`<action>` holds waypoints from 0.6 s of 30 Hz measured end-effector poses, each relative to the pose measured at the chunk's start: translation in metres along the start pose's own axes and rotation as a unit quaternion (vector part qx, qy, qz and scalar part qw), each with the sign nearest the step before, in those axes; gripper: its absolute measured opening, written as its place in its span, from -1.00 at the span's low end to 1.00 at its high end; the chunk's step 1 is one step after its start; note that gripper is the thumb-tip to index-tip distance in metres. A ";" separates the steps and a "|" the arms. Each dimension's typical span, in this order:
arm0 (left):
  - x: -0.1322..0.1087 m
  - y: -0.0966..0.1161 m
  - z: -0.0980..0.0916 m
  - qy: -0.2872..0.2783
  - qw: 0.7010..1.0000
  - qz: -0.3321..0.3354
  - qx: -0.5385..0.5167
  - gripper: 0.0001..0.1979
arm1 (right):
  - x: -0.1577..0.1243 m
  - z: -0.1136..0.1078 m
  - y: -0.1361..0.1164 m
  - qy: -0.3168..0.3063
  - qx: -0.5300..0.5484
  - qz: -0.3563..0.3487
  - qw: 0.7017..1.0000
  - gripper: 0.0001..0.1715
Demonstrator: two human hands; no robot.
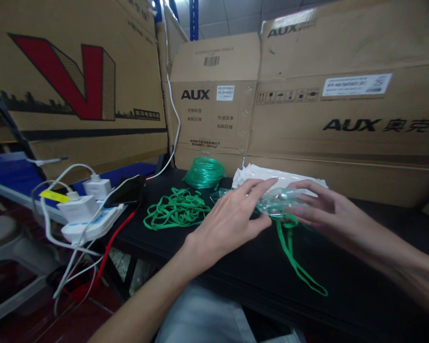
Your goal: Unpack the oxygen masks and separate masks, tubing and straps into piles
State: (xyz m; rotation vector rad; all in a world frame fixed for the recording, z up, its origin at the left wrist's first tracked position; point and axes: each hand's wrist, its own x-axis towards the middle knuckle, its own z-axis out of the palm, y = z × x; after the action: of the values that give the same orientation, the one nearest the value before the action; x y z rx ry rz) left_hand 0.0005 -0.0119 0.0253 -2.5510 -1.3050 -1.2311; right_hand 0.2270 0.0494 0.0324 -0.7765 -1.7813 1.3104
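Between my two hands is a clear, greenish plastic oxygen mask (280, 202), its outline partly covered by my fingers. A green elastic strap (293, 252) hangs from it in a long loop over the black table. My left hand (236, 209) grips the mask's left side, thumb below and fingers above. On the other side, my right hand (318, 202) has its curled fingers around the mask's right edge. More clear plastic (219, 193) shows just behind my left hand; its shape is unclear. A tangled pile of green elastic straps (177, 209) lies left of my left hand.
Coiled green tubing (204, 172) lies behind the straps. White packets (250, 174) are stacked behind my hands. Cardboard boxes (214, 128) wall the black table's (243, 271) back. At left are a power strip (93, 228), chargers, loose cables, a dark phone (127, 190) and a stool (7, 243).
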 end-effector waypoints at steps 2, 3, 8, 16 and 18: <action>0.000 -0.004 0.000 0.009 1.000 -0.016 0.000 -0.48 | -0.001 0.002 -0.001 -0.007 0.016 0.012 1.000 -0.37; 0.001 -0.006 0.001 0.014 1.000 -0.019 0.002 -0.53 | -0.001 0.004 -0.002 -0.008 0.017 0.015 1.000 -0.38; 0.001 -0.007 0.002 0.015 1.000 0.000 -0.009 -0.68 | 0.000 0.005 0.002 -0.016 0.002 0.024 1.000 -0.54; 0.001 -0.009 0.007 0.042 0.997 0.051 -0.037 -0.76 | 0.001 0.005 0.006 -0.068 -0.024 0.033 0.997 -0.43; 0.001 -0.009 0.007 0.043 0.996 0.060 -0.043 -0.76 | 0.001 0.005 0.006 -0.085 -0.020 0.030 0.996 -0.45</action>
State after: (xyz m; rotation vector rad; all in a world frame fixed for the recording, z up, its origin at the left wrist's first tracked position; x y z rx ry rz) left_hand -0.0009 -0.0028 0.0179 -2.5574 -1.0880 -1.3853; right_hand 0.2221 0.0490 0.0261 -0.7647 -1.9350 1.4206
